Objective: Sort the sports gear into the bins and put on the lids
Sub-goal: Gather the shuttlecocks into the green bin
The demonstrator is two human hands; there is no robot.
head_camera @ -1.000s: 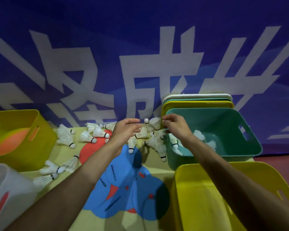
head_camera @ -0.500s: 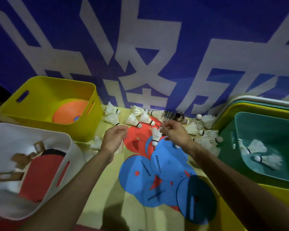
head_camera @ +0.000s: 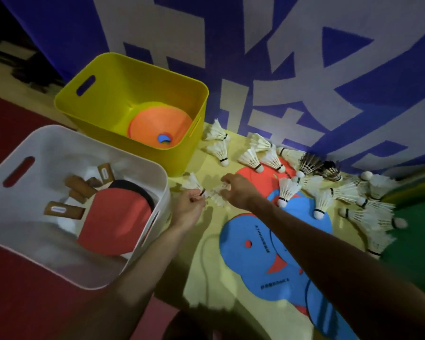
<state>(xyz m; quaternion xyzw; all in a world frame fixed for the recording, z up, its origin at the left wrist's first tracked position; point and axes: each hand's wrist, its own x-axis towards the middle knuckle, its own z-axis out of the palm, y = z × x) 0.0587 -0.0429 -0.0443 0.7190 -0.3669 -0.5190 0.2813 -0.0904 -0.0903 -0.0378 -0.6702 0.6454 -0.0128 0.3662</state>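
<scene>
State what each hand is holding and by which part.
Left hand pinches a white shuttlecock at its cork end. Right hand closes over another shuttlecock's feathers; blur hides the exact hold.

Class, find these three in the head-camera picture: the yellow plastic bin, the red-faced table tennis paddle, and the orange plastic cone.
Yellow plastic bin (head_camera: 101, 77): head view, on its left wall beside the handle slot.
Red-faced table tennis paddle (head_camera: 113, 217): head view, middle of the red rubber face.
Orange plastic cone (head_camera: 152, 123): head view, on its sloping inner surface.
</scene>
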